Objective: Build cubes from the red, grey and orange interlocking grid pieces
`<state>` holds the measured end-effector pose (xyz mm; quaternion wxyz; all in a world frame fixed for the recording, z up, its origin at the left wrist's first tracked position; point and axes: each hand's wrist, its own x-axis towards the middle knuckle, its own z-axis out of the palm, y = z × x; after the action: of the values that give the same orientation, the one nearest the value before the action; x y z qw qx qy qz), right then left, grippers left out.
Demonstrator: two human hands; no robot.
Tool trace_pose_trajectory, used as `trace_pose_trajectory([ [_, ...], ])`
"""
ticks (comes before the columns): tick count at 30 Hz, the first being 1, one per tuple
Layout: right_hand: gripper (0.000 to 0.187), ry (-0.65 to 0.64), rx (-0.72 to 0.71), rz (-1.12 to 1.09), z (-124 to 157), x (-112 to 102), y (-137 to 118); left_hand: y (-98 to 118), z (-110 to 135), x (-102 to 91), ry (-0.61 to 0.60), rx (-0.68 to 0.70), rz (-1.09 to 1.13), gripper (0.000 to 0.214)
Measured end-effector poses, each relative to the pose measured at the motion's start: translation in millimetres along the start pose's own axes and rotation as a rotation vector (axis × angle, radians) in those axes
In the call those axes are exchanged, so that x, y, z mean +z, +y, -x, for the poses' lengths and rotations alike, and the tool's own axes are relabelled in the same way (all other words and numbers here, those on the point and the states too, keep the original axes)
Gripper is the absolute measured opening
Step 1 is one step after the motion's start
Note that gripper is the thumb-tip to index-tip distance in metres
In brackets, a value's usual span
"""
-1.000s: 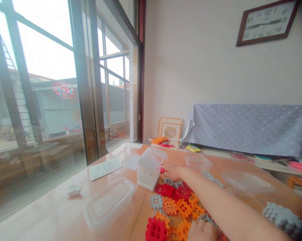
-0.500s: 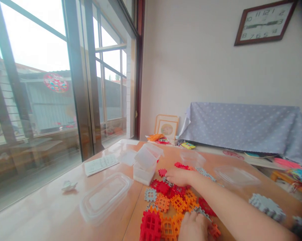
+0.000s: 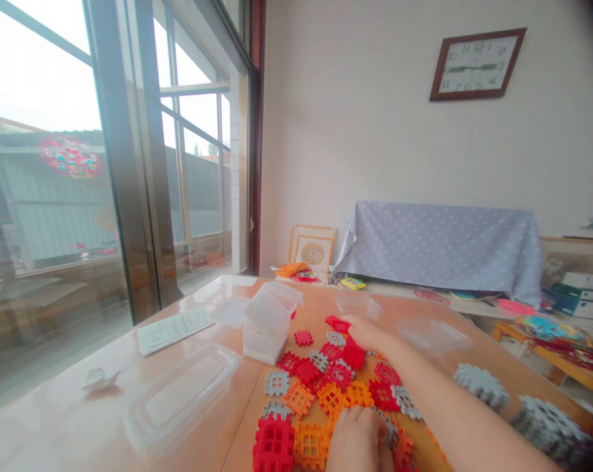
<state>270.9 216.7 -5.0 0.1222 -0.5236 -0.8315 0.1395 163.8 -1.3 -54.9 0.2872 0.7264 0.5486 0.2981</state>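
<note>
My right hand [image 3: 364, 333] reaches over the far end of a spread of plastic interlocking building blocks. Its fingertips meet a red block [image 3: 336, 323], and a bright red block [image 3: 354, 354] shows just under the palm. Whether it grips either one is not clear. Closer to me, my left hand [image 3: 358, 434] is curled low over the pile, its fingertips hidden. An orange window block [image 3: 312, 446] lies left of it and a grey block [image 3: 389, 429] at its right. A red window block [image 3: 273, 446] stands out at the near left, with a grey window block [image 3: 277, 383] farther back.
Clear plastic boxes [image 3: 264, 337] stand left of the pile. A clear lid [image 3: 183, 396], a booklet [image 3: 176, 330] and a crumpled scrap [image 3: 100, 380] lie farther left. Another lid [image 3: 434, 333] is at the right, beyond stacked grey blocks [image 3: 481, 385] and a second grey stack [image 3: 552, 426].
My right hand has moved off a grey block, back and to the right, uncovering several blocks. My left hand stays low over the pile. The view has turned slightly right.
</note>
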Motion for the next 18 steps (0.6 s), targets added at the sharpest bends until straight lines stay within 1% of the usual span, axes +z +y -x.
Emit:
trace_pose_trajectory([
  [3,0.022,0.017,0.051,0.006,2,5,7,-3,0,1.8,0.013,0.017,0.002,0.033],
  [6,0.025,0.056,0.096,0.028,-2,4,12,-7,-1,3.4,0.016,0.041,-0.003,0.032],
  [8,0.027,0.078,0.094,0.038,-6,3,11,-8,-3,5.4,0.006,0.041,-0.005,0.032],
  [10,0.026,0.069,0.066,0.046,-12,3,7,-9,-6,8.1,-0.009,-0.005,-0.015,0.031],
  [12,0.021,0.034,0.027,0.056,-20,5,-1,-10,-10,10.3,-0.016,-0.063,-0.027,0.031],
  [13,0.021,0.012,0.009,0.062,-24,6,-5,-10,-11,10.6,-0.016,-0.084,-0.031,0.030],
  [16,0.034,-0.047,-0.035,0.079,-39,9,-19,-8,-11,7.4,-0.022,-0.070,-0.008,0.030],
  [18,0.034,-0.074,-0.059,0.088,-49,11,-28,-7,-8,3.2,-0.031,-0.057,0.024,0.028],
])
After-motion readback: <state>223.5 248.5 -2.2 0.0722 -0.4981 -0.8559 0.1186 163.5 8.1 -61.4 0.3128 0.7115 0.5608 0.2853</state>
